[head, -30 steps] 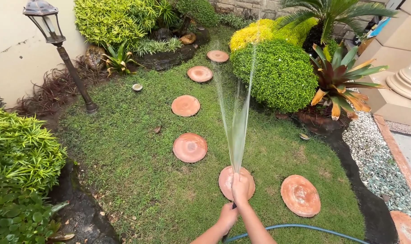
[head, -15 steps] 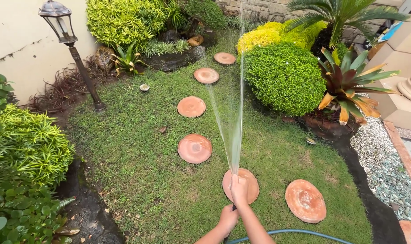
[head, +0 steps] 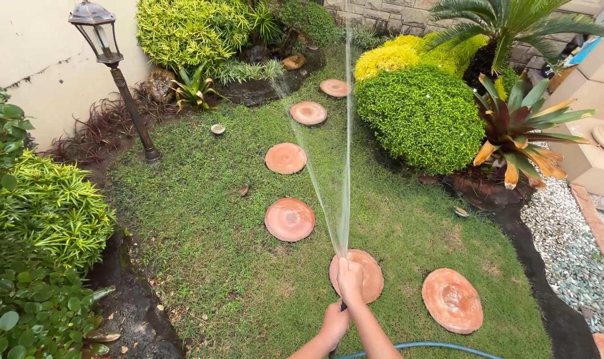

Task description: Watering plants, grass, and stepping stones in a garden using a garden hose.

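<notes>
Both hands, right (head: 350, 281) ahead of left (head: 334, 322), closed around the hose (head: 421, 346) end (water fanning out).

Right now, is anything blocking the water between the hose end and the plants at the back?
Nothing visible. The spray fans from the right hand, over the grass and stepping stones, toward the back bed.
</notes>
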